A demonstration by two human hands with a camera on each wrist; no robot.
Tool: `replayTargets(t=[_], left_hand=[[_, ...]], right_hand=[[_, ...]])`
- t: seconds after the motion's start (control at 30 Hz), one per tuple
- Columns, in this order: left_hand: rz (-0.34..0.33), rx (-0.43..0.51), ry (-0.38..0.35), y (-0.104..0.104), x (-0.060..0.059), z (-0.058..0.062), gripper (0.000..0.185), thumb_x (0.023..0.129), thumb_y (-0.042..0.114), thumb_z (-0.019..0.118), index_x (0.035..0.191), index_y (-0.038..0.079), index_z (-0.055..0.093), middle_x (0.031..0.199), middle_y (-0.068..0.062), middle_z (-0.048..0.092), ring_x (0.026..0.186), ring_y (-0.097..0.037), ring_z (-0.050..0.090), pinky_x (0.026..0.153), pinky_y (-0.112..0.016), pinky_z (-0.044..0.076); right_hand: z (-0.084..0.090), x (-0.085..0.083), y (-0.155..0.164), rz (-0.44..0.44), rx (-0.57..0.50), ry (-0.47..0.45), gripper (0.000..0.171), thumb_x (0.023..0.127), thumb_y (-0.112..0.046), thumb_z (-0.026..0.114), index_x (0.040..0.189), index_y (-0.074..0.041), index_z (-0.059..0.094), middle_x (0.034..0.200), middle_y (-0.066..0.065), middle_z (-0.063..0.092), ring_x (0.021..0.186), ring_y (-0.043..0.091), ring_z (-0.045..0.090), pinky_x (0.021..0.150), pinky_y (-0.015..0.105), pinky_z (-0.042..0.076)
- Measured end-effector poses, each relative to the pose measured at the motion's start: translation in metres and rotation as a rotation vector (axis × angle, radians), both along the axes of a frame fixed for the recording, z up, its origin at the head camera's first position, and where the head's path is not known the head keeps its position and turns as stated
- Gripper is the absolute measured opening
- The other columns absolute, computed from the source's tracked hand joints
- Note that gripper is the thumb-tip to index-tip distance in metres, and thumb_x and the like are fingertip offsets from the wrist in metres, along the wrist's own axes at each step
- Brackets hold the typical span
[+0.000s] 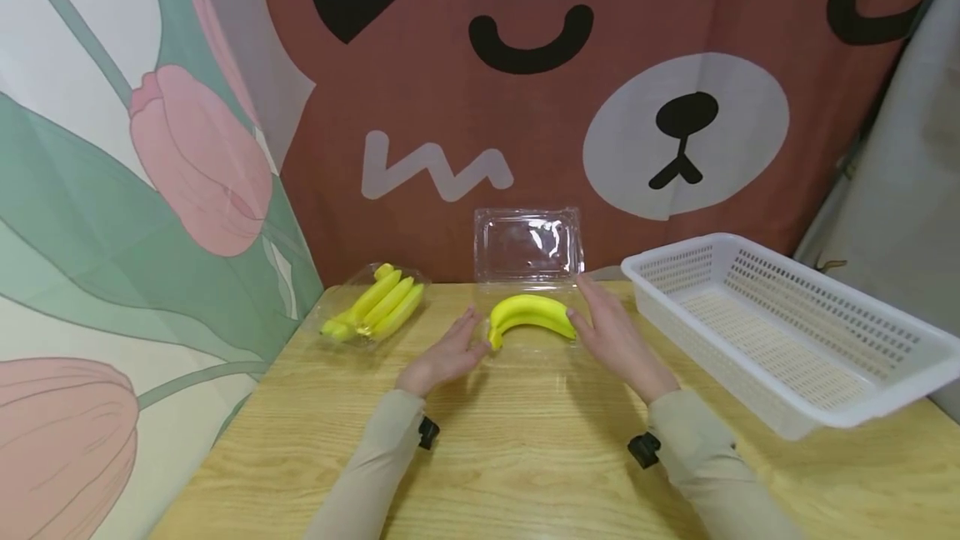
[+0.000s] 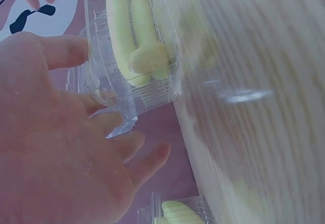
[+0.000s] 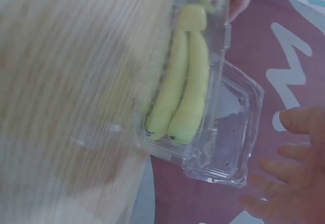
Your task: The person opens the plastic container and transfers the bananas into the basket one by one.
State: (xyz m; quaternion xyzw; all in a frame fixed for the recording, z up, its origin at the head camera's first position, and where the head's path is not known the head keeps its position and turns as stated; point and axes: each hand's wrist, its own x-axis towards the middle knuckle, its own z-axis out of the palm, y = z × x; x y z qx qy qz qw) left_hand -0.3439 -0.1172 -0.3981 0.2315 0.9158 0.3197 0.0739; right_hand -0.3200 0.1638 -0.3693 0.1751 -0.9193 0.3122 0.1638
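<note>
A bunch of yellow bananas (image 1: pixel 531 305) lies in a clear plastic clamshell box (image 2: pixel 99 26) near the table's back edge. The box's lid (image 1: pixel 525 247) stands raised behind it. At the left end of the box is my left hand (image 1: pixel 447 354), fingers loosely extended; in the left wrist view its thumb and index finger reach the rim at a corner. My right hand (image 1: pixel 613 342) is by the right end, fingers spread. The right wrist view shows a gap between that hand (image 3: pixel 297 168) and the box, and the bananas (image 3: pixel 190 92) through the clear wall.
A second clear box with bananas (image 1: pixel 386 307) lies to the left at the back. To the right stands a large white perforated plastic basket (image 1: pixel 738 373). A curtain printed with a bear (image 1: pixel 540 132) hangs behind the wooden table (image 1: pixel 517 457).
</note>
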Motion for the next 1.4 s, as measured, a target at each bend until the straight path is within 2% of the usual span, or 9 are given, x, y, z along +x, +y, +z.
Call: replayTargets(t=[0.23, 0.43, 0.67, 0.8, 0.97, 1.23, 1.4], left_hand=[[0.01, -0.008, -0.009, 0.002, 0.003, 0.001, 0.067, 0.105, 0.039, 0.041, 0.159, 0.011, 0.012, 0.163, -0.001, -0.004, 0.149, -0.021, -0.001, 0.119, -0.043, 0.007], [0.013, -0.02, -0.006, 0.003, 0.004, 0.0, 0.066, 0.105, 0.038, 0.04, 0.159, 0.011, 0.013, 0.164, -0.002, -0.003, 0.149, -0.024, 0.0, 0.119, -0.045, 0.008], [0.015, -0.026, -0.004, 0.004, 0.004, -0.001, 0.066, 0.105, 0.04, 0.04, 0.159, 0.011, 0.014, 0.164, -0.001, -0.002, 0.149, -0.024, 0.001, 0.119, -0.045, 0.009], [0.016, -0.032, 0.001, 0.003, 0.002, -0.003, 0.066, 0.105, 0.041, 0.039, 0.159, 0.011, 0.014, 0.164, 0.0, -0.003, 0.149, -0.025, 0.001, 0.119, -0.046, 0.009], [0.021, -0.044, -0.003, 0.002, 0.002, -0.005, 0.066, 0.105, 0.042, 0.039, 0.159, 0.013, 0.014, 0.164, 0.001, -0.003, 0.149, -0.024, 0.001, 0.119, -0.048, 0.01], [0.028, -0.05, -0.005, 0.002, 0.002, -0.005, 0.063, 0.106, 0.038, 0.038, 0.159, 0.014, 0.014, 0.164, -0.001, -0.003, 0.149, -0.025, 0.0, 0.119, -0.05, 0.01], [0.04, -0.067, -0.004, 0.002, 0.001, -0.004, 0.063, 0.106, 0.04, 0.037, 0.159, 0.015, 0.013, 0.164, 0.002, -0.004, 0.149, -0.024, -0.001, 0.119, -0.048, 0.009]], right_hand=[[-0.002, -0.018, -0.007, 0.005, 0.122, -0.038, 0.059, 0.1, -0.019, 0.058, 0.15, 0.002, 0.034, 0.149, 0.025, 0.039, 0.137, 0.045, 0.032, 0.113, 0.059, 0.024], [-0.012, -0.036, -0.015, 0.014, 0.228, -0.071, 0.059, 0.099, -0.019, 0.06, 0.149, 0.002, 0.037, 0.149, 0.025, 0.039, 0.137, 0.046, 0.033, 0.112, 0.06, 0.025], [-0.021, -0.051, -0.021, 0.03, 0.34, -0.061, 0.058, 0.097, -0.017, 0.063, 0.144, 0.007, 0.041, 0.145, 0.031, 0.041, 0.136, 0.048, 0.034, 0.112, 0.059, 0.024], [-0.023, -0.059, -0.023, 0.031, 0.353, -0.046, 0.052, 0.095, -0.014, 0.065, 0.139, 0.008, 0.047, 0.137, 0.03, 0.05, 0.129, 0.046, 0.043, 0.109, 0.058, 0.033], [-0.03, -0.067, -0.025, 0.017, 0.336, -0.07, 0.045, 0.093, -0.009, 0.066, 0.134, 0.005, 0.054, 0.124, 0.024, 0.061, 0.116, 0.04, 0.055, 0.1, 0.053, 0.044], [-0.036, -0.074, -0.027, 0.022, 0.303, -0.046, 0.048, 0.089, -0.004, 0.067, 0.134, 0.005, 0.054, 0.123, 0.025, 0.062, 0.113, 0.042, 0.057, 0.099, 0.054, 0.045], [-0.037, -0.076, -0.028, 0.022, 0.296, -0.028, 0.048, 0.089, -0.003, 0.067, 0.135, 0.005, 0.054, 0.123, 0.026, 0.062, 0.112, 0.042, 0.058, 0.099, 0.054, 0.045]])
